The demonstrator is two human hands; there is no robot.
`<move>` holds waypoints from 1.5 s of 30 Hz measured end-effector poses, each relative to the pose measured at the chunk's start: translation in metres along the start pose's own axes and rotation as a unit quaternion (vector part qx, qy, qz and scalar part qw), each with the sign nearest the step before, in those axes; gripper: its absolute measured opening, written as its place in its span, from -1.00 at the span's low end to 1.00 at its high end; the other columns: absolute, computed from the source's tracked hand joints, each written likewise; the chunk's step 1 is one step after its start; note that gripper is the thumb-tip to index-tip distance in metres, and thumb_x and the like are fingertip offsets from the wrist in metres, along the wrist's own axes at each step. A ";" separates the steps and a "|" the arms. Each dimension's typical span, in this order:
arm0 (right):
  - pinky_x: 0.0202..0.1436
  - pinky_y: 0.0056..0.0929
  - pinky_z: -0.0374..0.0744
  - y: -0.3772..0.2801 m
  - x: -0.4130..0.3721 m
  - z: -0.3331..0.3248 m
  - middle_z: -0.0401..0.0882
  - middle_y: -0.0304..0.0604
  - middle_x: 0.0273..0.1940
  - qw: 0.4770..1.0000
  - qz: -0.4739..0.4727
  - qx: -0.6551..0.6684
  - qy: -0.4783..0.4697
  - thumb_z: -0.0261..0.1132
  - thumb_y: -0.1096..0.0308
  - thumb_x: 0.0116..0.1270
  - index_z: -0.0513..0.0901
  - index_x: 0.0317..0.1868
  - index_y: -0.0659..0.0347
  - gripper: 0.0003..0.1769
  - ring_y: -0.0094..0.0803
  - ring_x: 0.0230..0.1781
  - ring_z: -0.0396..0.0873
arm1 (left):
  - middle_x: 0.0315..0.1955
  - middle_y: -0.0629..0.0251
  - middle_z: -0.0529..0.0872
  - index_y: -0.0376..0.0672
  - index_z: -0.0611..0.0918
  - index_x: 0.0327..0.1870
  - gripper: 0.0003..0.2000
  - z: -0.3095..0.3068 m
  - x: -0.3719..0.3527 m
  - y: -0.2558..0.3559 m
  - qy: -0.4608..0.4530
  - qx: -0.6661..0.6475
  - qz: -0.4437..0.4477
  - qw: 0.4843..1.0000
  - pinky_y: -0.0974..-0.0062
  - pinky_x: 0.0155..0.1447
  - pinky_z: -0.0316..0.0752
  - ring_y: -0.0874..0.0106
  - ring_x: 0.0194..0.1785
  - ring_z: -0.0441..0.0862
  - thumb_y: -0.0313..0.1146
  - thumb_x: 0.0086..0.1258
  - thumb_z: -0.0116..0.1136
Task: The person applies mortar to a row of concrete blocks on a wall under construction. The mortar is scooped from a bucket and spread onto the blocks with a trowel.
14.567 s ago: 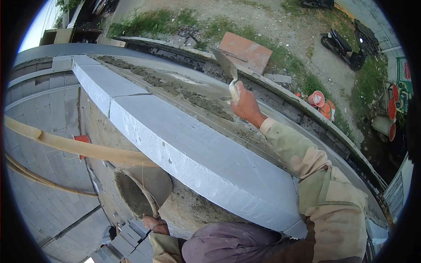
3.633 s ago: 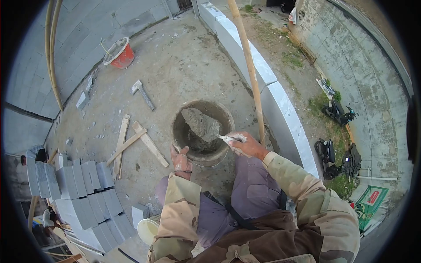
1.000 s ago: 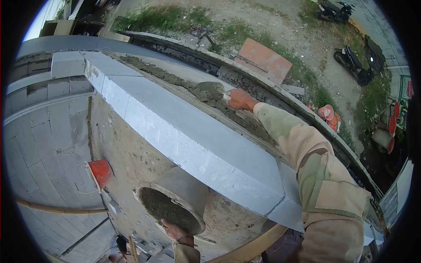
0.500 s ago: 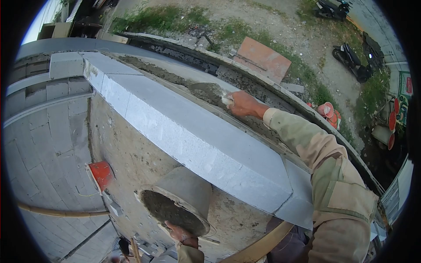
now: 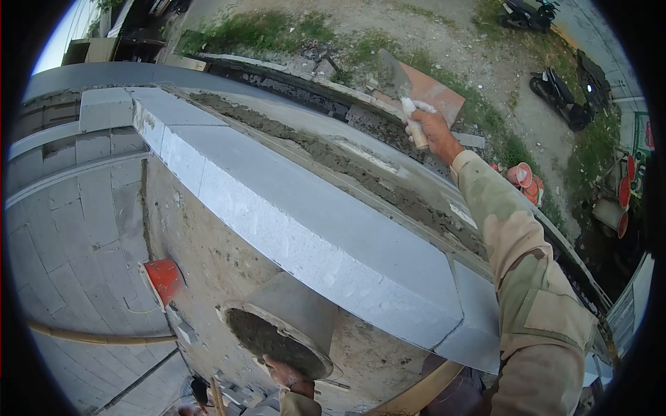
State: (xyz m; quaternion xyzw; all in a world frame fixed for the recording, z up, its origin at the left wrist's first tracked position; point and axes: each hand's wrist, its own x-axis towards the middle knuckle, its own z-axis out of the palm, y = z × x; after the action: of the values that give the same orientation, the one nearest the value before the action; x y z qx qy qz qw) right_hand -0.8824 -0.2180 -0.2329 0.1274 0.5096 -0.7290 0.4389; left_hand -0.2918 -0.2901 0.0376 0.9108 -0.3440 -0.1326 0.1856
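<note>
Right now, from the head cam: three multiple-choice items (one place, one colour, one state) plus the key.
1. Where is the trowel?
A. lying on the ground below
B. lifted above the block wall in the right hand
C. tucked under an arm

2. What colour is the small tub on the floor below the wall?
A. blue
B. yellow
C. red

3. What state is the bucket held by the left hand in?
A. it holds grey mortar
B. empty
C. turned upside down

Key:
1 B: the right hand grips the handle and the blade points up, clear of the wall top.
2 C: its side shows red-orange.
3 A: grey mortar shows in its open mouth, which tilts toward the camera.
</note>
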 end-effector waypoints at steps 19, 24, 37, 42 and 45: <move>0.16 0.09 0.59 0.012 0.034 0.105 0.66 0.40 0.07 0.823 -0.063 -0.562 0.054 0.23 0.42 0.25 0.53 0.20 0.43 -0.50 0.25 0.14 0.64 | 0.18 -0.10 0.65 -0.47 0.52 0.28 -0.15 -0.004 -0.030 0.021 -0.058 -0.048 -0.008 0.997 0.05 0.24 0.61 -0.03 0.16 0.65 0.35 0.50 -0.03; 0.01 0.01 0.63 0.055 0.051 0.104 0.73 0.31 -0.12 0.824 0.009 -0.562 -0.077 0.28 0.27 0.28 0.65 -0.03 0.54 -0.56 0.18 -0.10 0.73 | 0.22 -0.11 0.62 -0.46 0.47 0.33 -0.14 -0.005 -0.033 0.028 -0.036 -0.032 -0.037 0.998 0.05 0.27 0.60 -0.02 0.18 0.64 0.36 0.50 -0.04; -0.45 -0.10 0.66 0.053 0.065 0.159 0.71 0.15 -0.28 0.915 0.141 -0.332 -0.183 0.09 0.33 0.42 0.65 -0.10 0.57 -0.62 -0.13 -0.40 0.75 | 0.21 -0.08 0.63 -0.43 0.47 0.32 -0.18 -0.006 -0.027 0.019 -0.067 -0.064 -0.014 0.996 0.08 0.26 0.60 0.01 0.15 0.65 0.33 0.52 -0.03; -0.48 -0.08 0.65 0.061 0.072 0.179 0.68 0.14 -0.31 0.883 0.096 -0.400 -0.227 0.11 0.33 0.39 0.66 -0.19 0.57 -0.63 -0.11 -0.44 0.73 | 0.20 -0.07 0.64 -0.43 0.48 0.33 -0.19 -0.005 -0.024 0.014 -0.041 -0.062 -0.028 0.997 0.08 0.24 0.61 0.01 0.15 0.65 0.32 0.52 -0.02; -0.63 -0.20 0.53 0.047 0.068 0.184 0.59 0.05 -0.41 0.871 0.094 -0.412 -0.249 0.13 0.35 0.40 0.59 -0.22 0.56 -0.67 -0.25 -0.59 0.60 | 0.19 -0.08 0.65 -0.44 0.47 0.33 -0.17 -0.007 -0.024 0.015 -0.071 -0.083 -0.008 0.994 0.09 0.23 0.61 0.01 0.14 0.66 0.32 0.52 -0.02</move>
State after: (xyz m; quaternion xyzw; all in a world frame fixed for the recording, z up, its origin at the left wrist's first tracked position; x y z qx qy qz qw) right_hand -0.8377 -0.4142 -0.2228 -0.2031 0.6234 -0.4156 0.6304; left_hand -0.3158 -0.2824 0.0527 0.8831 -0.3371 -0.2263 0.2351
